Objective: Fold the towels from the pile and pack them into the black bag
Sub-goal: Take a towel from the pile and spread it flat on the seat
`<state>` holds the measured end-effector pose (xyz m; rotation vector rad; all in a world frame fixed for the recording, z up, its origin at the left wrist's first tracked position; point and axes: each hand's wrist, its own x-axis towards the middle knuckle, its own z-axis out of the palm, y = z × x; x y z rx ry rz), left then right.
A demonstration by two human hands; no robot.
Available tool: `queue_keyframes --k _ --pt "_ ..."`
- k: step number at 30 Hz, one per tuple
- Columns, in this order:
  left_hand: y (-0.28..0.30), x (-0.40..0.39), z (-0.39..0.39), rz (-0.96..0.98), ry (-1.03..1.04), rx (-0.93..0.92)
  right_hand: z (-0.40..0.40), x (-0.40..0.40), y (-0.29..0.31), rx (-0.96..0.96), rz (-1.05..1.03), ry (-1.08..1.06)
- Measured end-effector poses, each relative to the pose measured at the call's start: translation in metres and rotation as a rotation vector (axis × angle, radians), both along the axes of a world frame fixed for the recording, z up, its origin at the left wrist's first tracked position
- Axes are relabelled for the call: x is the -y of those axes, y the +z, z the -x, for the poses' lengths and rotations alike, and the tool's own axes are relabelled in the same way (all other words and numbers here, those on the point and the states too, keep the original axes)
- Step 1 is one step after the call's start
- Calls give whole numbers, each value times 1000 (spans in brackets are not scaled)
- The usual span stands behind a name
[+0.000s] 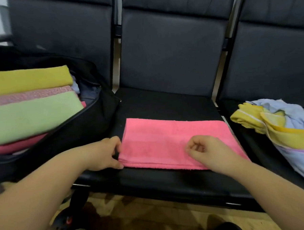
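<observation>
1. One pink towel [175, 141] lies folded flat on the middle seat [164, 103], its layered edge along the front of the seat, facing me.
2. In the open black bag [88, 125] on the left seat I count five folded towels showing: yellow [31, 79], pale pink [32, 95], green [31, 117], and two pink edges beneath.
3. The pile [280, 125] on the right seat is a tangle of at least two towels, one yellow, one pale blue; I cannot count further.
4. The towel's left edge is just beside the bag; its right edge nearly reaches the seat's right side. Bare seat shows behind it and in a narrow strip in front.
5. My left hand [105, 154] pinches the towel's near left corner, thumb below, fingers curled on top.
6. My right hand [204, 150] rests on the towel near its front edge, fingers curled loosely inward; whether they nip any cloth I cannot tell.
</observation>
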<state>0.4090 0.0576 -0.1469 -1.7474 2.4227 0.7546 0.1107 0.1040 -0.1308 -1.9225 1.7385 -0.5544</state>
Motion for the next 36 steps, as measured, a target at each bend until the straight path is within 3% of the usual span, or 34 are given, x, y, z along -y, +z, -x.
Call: queue_keyframes --k 7,13,17,21,24,27,29,36 --pt "-8 -7 -12 180 -147 -159 -94 10 -21 -108 198 277" --pt "-13 5 -15 298 -209 -137 -126 18 -31 -281 267 321" --pt "-3 14 -11 319 -225 -235 -124 23 -33 -68 254 237" --pt "16 23 -5 108 -213 -323 -117 22 -26 336 -100 107" --pt "25 32 -1 31 -241 -158 -103 12 -4 620 -402 91" --pt "27 40 3 -14 -272 71 -79 6 19 675 -485 104" --pt "32 42 4 -52 -242 86 -60 4 34 683 -476 105" --pt "59 38 21 -59 -86 -357 15 -21 45 737 -422 53"
